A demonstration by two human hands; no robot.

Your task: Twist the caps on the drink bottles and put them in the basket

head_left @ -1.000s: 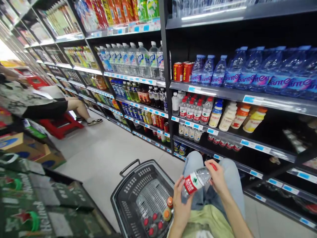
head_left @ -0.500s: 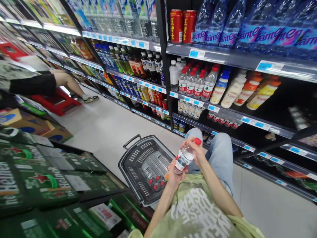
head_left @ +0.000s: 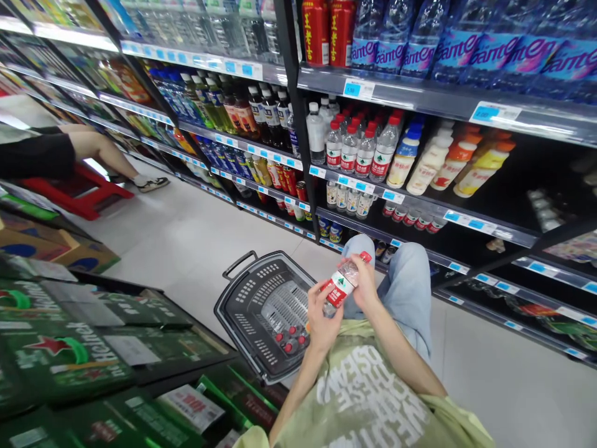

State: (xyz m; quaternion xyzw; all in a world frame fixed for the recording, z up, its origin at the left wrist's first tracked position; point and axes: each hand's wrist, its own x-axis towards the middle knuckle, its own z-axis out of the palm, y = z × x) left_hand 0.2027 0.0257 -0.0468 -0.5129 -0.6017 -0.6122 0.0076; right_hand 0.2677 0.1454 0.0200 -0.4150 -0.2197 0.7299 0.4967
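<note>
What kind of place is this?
Most likely a supermarket drinks aisle: shelves packed with bottled drinks and blue price tags, a shopping basket on the floor, and stacked beer cartons.

Pale tiled floor (head_left: 196, 230) between black drink-stocked shelving (head_left: 420, 99), green beer cartons (head_left: 69, 348) and a red stool (head_left: 74, 193)

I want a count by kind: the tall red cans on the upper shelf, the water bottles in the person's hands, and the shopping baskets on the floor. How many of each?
Tall red cans: 2
Water bottle: 1
Shopping basket: 1
Total: 4
</note>
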